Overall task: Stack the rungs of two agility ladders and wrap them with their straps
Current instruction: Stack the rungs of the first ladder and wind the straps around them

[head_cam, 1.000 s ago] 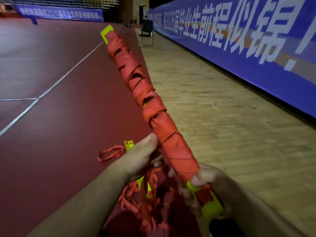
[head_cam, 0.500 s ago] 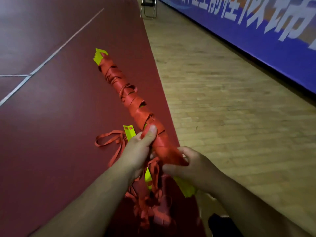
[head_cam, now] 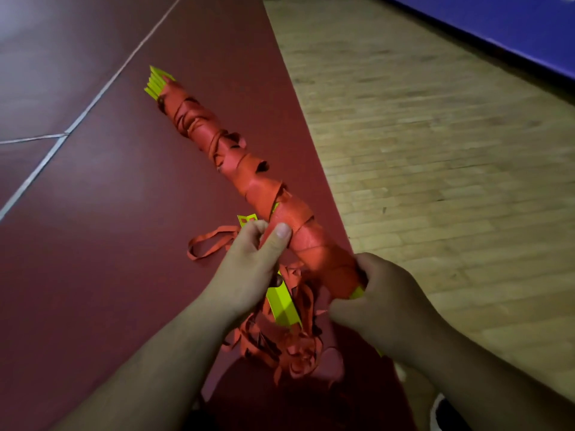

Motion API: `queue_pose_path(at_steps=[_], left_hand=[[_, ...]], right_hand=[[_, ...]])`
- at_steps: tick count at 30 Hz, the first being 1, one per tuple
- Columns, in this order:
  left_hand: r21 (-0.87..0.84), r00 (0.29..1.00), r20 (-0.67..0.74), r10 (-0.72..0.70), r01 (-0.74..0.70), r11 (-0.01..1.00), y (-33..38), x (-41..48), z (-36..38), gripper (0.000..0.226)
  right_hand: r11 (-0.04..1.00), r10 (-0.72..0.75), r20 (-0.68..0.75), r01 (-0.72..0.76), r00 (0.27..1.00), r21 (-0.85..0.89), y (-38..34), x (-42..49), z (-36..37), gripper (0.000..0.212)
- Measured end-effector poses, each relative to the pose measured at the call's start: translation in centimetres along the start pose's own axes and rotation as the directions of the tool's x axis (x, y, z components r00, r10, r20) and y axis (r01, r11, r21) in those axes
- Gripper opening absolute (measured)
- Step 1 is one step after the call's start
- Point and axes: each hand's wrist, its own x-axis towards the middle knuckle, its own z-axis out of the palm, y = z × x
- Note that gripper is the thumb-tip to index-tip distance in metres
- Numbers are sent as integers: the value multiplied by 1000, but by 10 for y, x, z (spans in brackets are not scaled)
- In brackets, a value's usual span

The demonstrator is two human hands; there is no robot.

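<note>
Although the rung bundle, clasped along its near half by the left-hand grip and right-hand grip, appears fully strap-wrapped, the second ladder's rungs and straps hang loose beneath.

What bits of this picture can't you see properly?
Head view:
- Near end of the wrapped bundle: covered by the right hand.
- The yellow rungs below: partly behind the left hand and loose straps.
- The blue banner: cut off by the top right edge.
</note>
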Motion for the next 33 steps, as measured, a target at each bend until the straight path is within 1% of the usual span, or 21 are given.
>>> queue_pose_path(at_steps=[2,4,5,6,8,11,13,15,16,18,19,20,22,24,25,26,27,28,29,31,33], left_hand=[[132,999,22,50,-53,990,0,-3,-2,51],[162,993,57,104,-112,980,1,-5,-3,39],[160,991,68,117,-127,979,-1,-5,-4,37],[148,992,73,106,-115,982,-2,-5,-4,37],[62,995,91,51,-56,996,-3,-6,-3,38],[-68,992,127,-24,33,997,-5,-9,1,45],[-104,991,131,-1,15,994,-2,-10,6,45],[-122,995,95,25,-14,992,2,-9,10,42],[-132,997,68,30,-21,991,4,-8,11,45],[-184,996,76,36,-21,983,6,-5,10,63],[-238,992,122,37,-7,971,8,-5,9,75],[-309,981,187,44,17,951,10,-6,7,82],[-438,947,310,81,66,897,15,-8,3,77],[-460,945,317,84,75,885,16,-8,2,80],[-428,958,274,80,47,903,16,-8,3,82],[-381,974,216,66,22,924,16,-8,5,81],[-338,987,155,47,8,941,16,-7,5,79],[-307,995,96,29,2,952,15,-6,6,75],[-284,999,47,16,-2,959,14,-5,6,68],[-244,999,-40,-6,-4,970,9,-3,4,43],[-215,993,-109,-47,22,976,1,0,2,37]], right_hand=[[1000,8,-21,-8,1000,-15,2,-2,-1,45],[999,32,-31,-32,999,-25,2,-2,0,42],[999,46,-35,-47,998,-24,3,-2,1,40],[998,59,-39,-60,997,-14,3,-2,2,40],[996,86,-33,-85,996,41,2,-4,3,40],[982,88,50,-95,995,162,0,-7,4,35],[963,54,141,-89,989,254,-2,-8,3,28],[920,20,228,-107,974,376,-2,-7,2,19],[889,11,268,-132,963,438,-2,-7,2,16],[817,-21,369,-197,929,543,-2,-7,2,13],[780,-48,430,-235,902,579,-2,-7,2,17],[746,-80,495,-278,865,606,-2,-7,2,24],[687,-157,609,-357,777,633,-2,-7,1,39],[653,-209,676,-413,707,634,-1,-5,-1,40],[652,-197,692,-435,694,621,-1,-4,-3,38],[662,-164,695,-444,700,603,-2,-3,-3,35],[690,-120,676,-429,727,583,-3,-2,-3,31],[737,-76,630,-382,773,557,-4,0,-3,27],[803,-36,558,-309,829,510,-4,1,-1,26],[929,-5,368,-132,930,347,-2,4,5,29],[983,-20,221,-21,975,183,1,4,13,36]])
